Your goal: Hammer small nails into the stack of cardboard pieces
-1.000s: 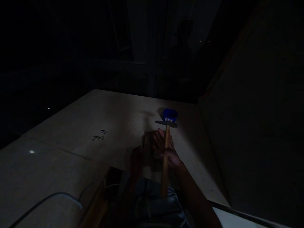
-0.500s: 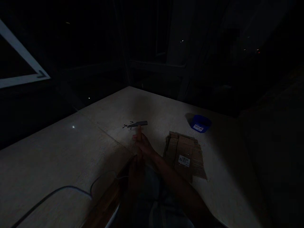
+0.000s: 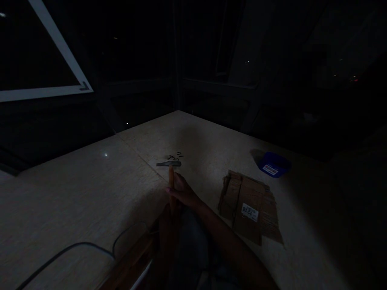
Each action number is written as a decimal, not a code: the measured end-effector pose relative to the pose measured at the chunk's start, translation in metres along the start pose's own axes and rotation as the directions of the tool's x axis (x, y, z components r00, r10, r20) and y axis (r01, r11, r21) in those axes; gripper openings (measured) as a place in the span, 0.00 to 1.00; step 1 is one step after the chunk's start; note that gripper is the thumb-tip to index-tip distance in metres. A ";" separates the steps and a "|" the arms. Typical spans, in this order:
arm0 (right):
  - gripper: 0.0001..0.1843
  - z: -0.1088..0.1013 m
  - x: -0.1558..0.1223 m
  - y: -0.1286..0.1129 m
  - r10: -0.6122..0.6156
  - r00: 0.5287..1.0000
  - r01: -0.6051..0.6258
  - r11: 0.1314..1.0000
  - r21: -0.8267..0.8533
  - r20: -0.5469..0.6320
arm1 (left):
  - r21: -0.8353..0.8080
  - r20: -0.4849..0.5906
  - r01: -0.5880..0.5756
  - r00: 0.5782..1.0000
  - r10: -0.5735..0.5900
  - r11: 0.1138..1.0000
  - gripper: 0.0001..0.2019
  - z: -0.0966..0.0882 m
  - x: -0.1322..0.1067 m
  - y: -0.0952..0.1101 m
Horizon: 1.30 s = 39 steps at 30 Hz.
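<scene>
My right hand (image 3: 185,194) is closed round the wooden handle of a hammer (image 3: 171,177). The hammer's dark metal head lies across the top of the handle, above the pale surface. Just beyond it are several small dark nails (image 3: 171,157) in a loose scatter. My left hand (image 3: 168,219) sits in shadow below the right one, close to the lower part of the handle and the far end of a brown wooden piece (image 3: 140,251). Its fingers look drawn together; what they hold, if anything, is hidden in the dark.
Flattened cardboard (image 3: 250,191) with a white label lies to the right. Behind it stands a blue plastic tub (image 3: 274,164). A cable (image 3: 81,243) curves across the pale surface (image 3: 90,193) at left. Dark window frames (image 3: 60,44) rise beyond the surface's edges.
The view has swung left, so cardboard and tub appear farther right. The hammer has shifted left and nearer relative to the nails, with its head now in front of them.
</scene>
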State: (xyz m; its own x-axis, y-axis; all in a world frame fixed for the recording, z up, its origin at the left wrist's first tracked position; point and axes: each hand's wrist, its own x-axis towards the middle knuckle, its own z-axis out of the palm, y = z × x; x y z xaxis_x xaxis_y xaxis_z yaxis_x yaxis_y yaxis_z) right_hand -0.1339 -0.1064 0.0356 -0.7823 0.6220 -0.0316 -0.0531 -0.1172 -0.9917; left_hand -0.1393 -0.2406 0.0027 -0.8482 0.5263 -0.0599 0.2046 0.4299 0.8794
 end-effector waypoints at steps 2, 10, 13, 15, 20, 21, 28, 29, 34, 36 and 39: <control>0.38 -0.002 -0.008 -0.009 0.078 0.996 -0.080 0.994 0.068 0.036 | 0.025 -0.017 -0.052 0.999 0.052 0.998 0.24 0.007 -0.006 -0.002; 0.24 -0.016 -0.021 -0.053 0.297 0.951 -0.297 0.785 0.543 0.092 | 0.266 0.008 -0.314 0.946 0.324 0.911 0.28 0.038 -0.055 0.028; 0.27 -0.036 -0.028 -0.068 0.275 0.940 -0.339 0.719 0.606 0.200 | 0.196 0.017 -0.436 0.897 0.442 0.878 0.30 0.044 -0.075 0.039; 0.30 -0.051 -0.035 -0.075 0.226 0.956 -0.293 0.782 0.551 0.188 | 0.143 -0.025 -0.475 0.875 0.483 0.868 0.31 0.042 -0.078 0.039; 0.33 -0.087 -0.058 -0.087 0.118 0.979 -0.149 0.970 0.191 0.164 | 0.069 -0.249 -0.549 0.799 0.547 0.833 0.28 0.012 -0.041 0.043; 0.33 -0.093 -0.063 -0.089 0.111 0.977 -0.137 0.982 0.131 0.183 | 0.071 -0.287 -0.555 0.784 0.550 0.829 0.29 0.003 -0.029 0.051; 0.30 -0.122 -0.080 -0.101 0.133 0.919 -0.050 0.973 -0.223 0.372 | -0.168 0.020 -0.600 0.791 0.612 0.782 0.22 -0.037 0.016 0.128; 0.31 -0.124 -0.081 -0.101 0.138 0.909 -0.034 0.965 -0.260 0.394 | -0.186 0.063 -0.591 0.790 0.610 0.785 0.19 -0.037 0.015 0.133; 0.28 -0.127 -0.082 -0.104 0.179 0.885 -0.023 0.938 -0.346 0.429 | -0.194 -0.029 -0.541 0.837 0.546 0.818 0.13 -0.028 0.003 0.141; 0.26 -0.127 -0.084 -0.107 0.182 0.882 -0.017 0.935 -0.355 0.436 | -0.188 -0.070 -0.534 0.844 0.531 0.824 0.13 -0.027 -0.003 0.142; 0.23 -0.128 -0.086 -0.111 0.156 0.879 0.016 0.935 -0.354 0.451 | -0.193 -0.088 -0.521 0.853 0.515 0.831 0.12 -0.027 -0.009 0.145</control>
State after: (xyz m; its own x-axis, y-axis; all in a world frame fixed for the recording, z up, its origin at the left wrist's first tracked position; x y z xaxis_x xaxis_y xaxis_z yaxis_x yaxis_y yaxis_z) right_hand 0.0191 -0.0481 0.1324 -0.9757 0.1794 -0.1259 0.1574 0.1739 -0.9721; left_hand -0.1150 -0.2028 0.1439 -0.6613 0.6053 0.4431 0.5183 -0.0583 0.8532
